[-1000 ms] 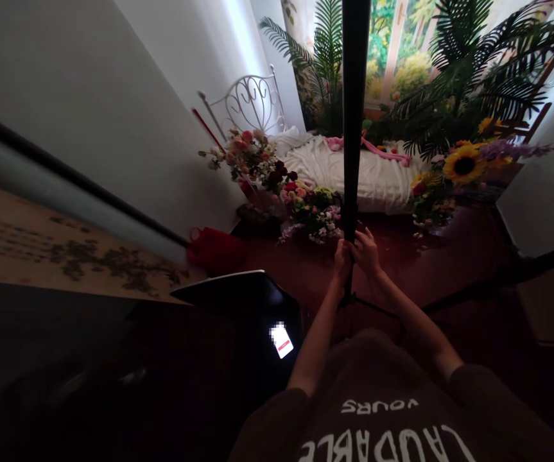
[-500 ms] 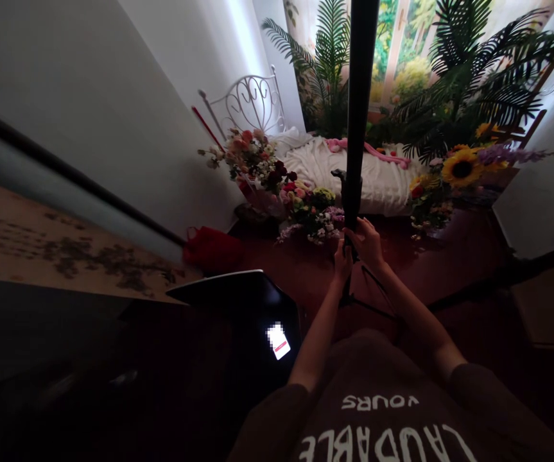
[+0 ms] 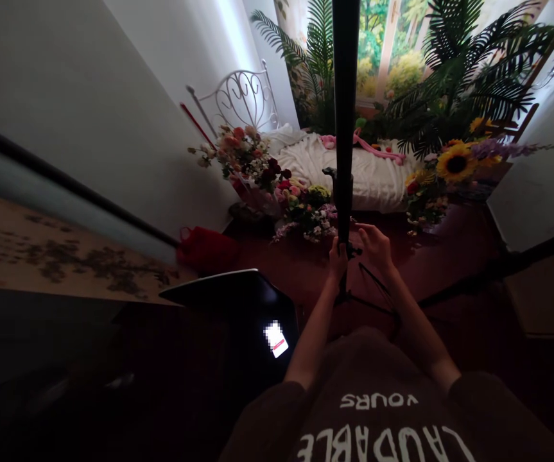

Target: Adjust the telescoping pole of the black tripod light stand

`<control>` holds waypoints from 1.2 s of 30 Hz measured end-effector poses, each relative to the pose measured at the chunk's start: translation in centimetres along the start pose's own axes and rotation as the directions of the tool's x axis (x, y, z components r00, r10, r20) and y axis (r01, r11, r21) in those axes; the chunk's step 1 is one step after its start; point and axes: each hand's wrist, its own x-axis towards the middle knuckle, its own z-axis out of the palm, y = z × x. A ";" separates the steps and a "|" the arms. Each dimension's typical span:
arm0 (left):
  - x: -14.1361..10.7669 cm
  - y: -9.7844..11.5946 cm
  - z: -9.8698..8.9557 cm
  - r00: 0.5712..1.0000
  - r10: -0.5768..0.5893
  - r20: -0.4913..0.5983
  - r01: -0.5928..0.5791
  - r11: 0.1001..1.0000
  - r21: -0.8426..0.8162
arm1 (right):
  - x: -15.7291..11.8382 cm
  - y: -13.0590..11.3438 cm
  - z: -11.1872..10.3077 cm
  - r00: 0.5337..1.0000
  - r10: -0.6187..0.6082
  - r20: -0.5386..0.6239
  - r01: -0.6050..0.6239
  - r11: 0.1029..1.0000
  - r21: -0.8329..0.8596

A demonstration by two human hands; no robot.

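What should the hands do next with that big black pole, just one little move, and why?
Maybe bring the right hand in to pinch the small dark knob-like part on the black pole. The left hand is wrapped around the pole, so it can probably steady it, while the right hand is close by, not wrapped around it.

The head view looks forward and down from above the fingers (image 3: 368, 230). It faces the bed (image 3: 375, 179) beyond them.
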 end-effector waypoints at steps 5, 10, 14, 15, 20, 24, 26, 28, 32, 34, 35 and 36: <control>0.0 -0.1 -0.1 0.999 -0.032 -0.010 0.033 0.999 0.024 | -2.1 1.2 -0.7 0.955 0.185 -0.232 -0.187 0.982 0.015; 0.0 0.0 -0.1 0.999 -0.031 0.011 0.031 0.999 0.022 | -4.0 3.2 -0.6 0.986 0.168 -0.007 -0.168 0.986 -0.004; 0.1 -0.1 -0.1 1.000 -0.016 0.000 0.016 1.000 0.024 | -4.8 3.8 -0.9 0.976 0.175 0.128 -0.179 0.983 0.025; 0.1 -0.2 -0.1 1.000 -0.017 0.000 0.017 1.000 0.024 | -4.9 3.8 -1.0 0.975 0.178 0.132 -0.183 0.983 0.025; 0.1 -0.5 0.0 1.000 -0.022 -0.007 0.022 0.999 0.028 | -5.1 3.8 -1.1 0.967 0.238 0.093 -0.238 0.971 -0.011; 0.1 -0.6 0.0 1.000 -0.008 -0.008 0.009 1.000 0.027 | -5.5 3.6 -0.7 0.959 0.273 0.073 -0.275 0.962 0.006; 0.0 -0.5 0.1 1.000 -0.005 -0.008 0.005 1.000 0.025 | -5.6 3.5 -0.6 0.957 0.280 0.076 -0.282 0.960 0.005; 0.0 -0.4 0.1 1.000 0.004 -0.008 -0.004 1.000 0.018 | -5.6 3.3 -0.7 0.956 0.282 0.082 -0.281 0.959 -0.022; -0.1 -0.1 0.0 1.000 -0.011 -0.007 0.011 0.999 0.030 | -5.6 3.2 -0.9 0.953 0.285 0.101 -0.277 0.957 -0.088; 0.0 -0.1 0.0 1.000 -0.021 -0.013 0.021 0.999 0.032 | -5.7 3.2 -0.8 0.948 0.304 0.092 -0.295 0.950 -0.100; 0.0 -0.2 0.0 1.000 -0.023 -0.016 0.023 0.999 0.030 | -5.7 3.2 -0.8 0.946 0.314 0.083 -0.305 0.947 -0.103; 0.0 -0.2 0.0 1.000 -0.023 -0.019 0.023 0.999 0.028 | -5.7 3.3 -0.8 0.944 0.321 0.072 -0.313 0.944 -0.104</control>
